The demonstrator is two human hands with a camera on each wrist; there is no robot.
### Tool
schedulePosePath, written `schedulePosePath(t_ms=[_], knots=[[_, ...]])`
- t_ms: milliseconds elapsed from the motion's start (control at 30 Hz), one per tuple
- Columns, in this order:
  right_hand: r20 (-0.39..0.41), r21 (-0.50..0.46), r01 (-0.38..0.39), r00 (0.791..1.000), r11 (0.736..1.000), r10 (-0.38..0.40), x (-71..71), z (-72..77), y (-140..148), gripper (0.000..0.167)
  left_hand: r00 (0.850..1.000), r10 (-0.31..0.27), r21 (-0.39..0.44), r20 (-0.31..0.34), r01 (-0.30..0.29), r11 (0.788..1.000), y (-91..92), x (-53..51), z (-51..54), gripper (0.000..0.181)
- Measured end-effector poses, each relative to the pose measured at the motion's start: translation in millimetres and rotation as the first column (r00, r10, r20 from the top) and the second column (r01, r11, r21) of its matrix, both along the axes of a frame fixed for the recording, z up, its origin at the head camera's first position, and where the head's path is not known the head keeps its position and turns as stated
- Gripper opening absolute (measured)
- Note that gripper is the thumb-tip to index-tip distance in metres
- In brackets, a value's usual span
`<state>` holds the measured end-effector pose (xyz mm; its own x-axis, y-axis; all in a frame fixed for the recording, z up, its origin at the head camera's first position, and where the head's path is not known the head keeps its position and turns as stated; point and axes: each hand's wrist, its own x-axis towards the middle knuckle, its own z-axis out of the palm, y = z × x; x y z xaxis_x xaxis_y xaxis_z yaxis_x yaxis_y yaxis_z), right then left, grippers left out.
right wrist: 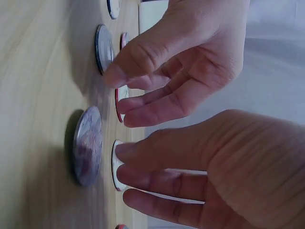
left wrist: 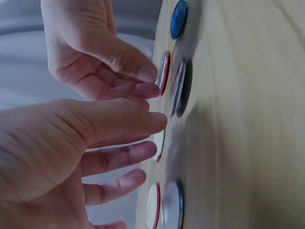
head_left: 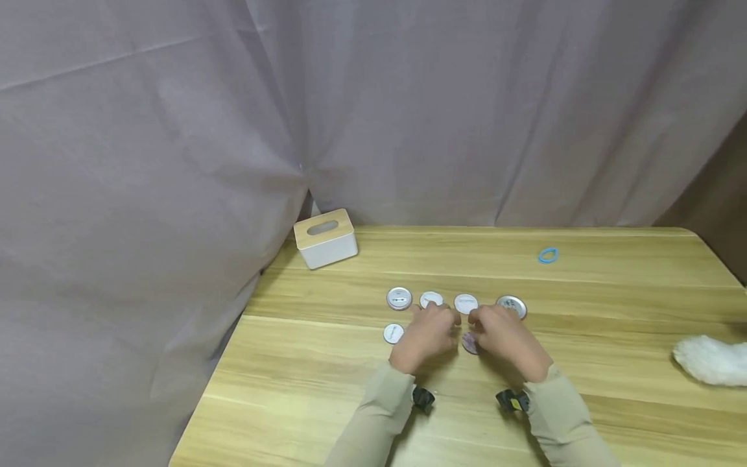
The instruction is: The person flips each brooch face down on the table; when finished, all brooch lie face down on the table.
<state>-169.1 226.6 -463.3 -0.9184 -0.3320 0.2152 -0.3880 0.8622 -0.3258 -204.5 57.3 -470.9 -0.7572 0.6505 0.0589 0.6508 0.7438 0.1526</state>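
Several round pin badges lie in two rows on the wooden table. My left hand hovers over the near row, fingers loosely bent and holding nothing. Below it, a blue-rimmed badge lies back side up. My right hand is beside a purple picture badge, which sits slightly tilted between the hands. Its thumb and fingers are apart from that badge, with nothing between them. Beyond the fingertips are white-backed badges. A blue badge shows in the left wrist view; the right hand hides it from the head view.
At the left end are a silver-backed badge and a smaller white one. A silver-rimmed badge lies at the right. Farther out are a tissue box, a blue ring and a white fluffy thing.
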Motion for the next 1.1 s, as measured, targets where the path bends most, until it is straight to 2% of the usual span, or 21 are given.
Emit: schedulePosePath(t_ms=[67, 200, 367, 500, 733, 933, 1100], knots=[[0.001, -0.006, -0.002, 1.0, 1.0, 0.002, 3.9, 0.0, 3, 0.015, 1.0, -0.016, 0.01, 0.004, 0.016, 1.0, 3.5, 1.7, -1.3, 0.029], [0.063, -0.021, 0.001, 0.998, 1.0, 0.001, 7.4, 1.1, 6, 0.021, 0.999, -0.043, 0.034, 0.002, 0.043, 0.999, 7.2, 2.9, -2.1, 0.018], [0.119, -0.022, 0.004, 0.993, 1.0, -0.001, 8.1, -0.8, 7, 0.027, 0.998, -0.063, 0.05, 0.008, 0.063, 0.997, 9.6, 5.1, -3.8, 0.021], [0.121, -0.023, -0.005, 0.993, 1.0, 0.007, 9.1, -3.7, 7, 0.029, 0.997, -0.081, 0.048, 0.01, 0.08, 0.996, 12.2, 6.5, -4.5, 0.023], [0.104, -0.029, -0.028, 0.994, 0.999, 0.031, 9.9, -5.9, 7, 0.03, 0.995, -0.094, 0.044, -0.028, 0.095, 0.994, 14.4, 6.2, -6.3, 0.027], [0.155, -0.068, -0.011, 0.988, 0.998, 0.022, 8.9, -5.5, 8, 0.028, 0.996, -0.092, 0.068, 0.005, 0.092, 0.993, 12.5, 5.1, -10.1, 0.02], [0.176, -0.092, -0.013, 0.984, 0.996, 0.029, 7.8, -4.3, 12, 0.023, 0.996, -0.086, 0.132, 0.034, 0.081, 0.988, 10.2, 2.7, -9.5, 0.019]])
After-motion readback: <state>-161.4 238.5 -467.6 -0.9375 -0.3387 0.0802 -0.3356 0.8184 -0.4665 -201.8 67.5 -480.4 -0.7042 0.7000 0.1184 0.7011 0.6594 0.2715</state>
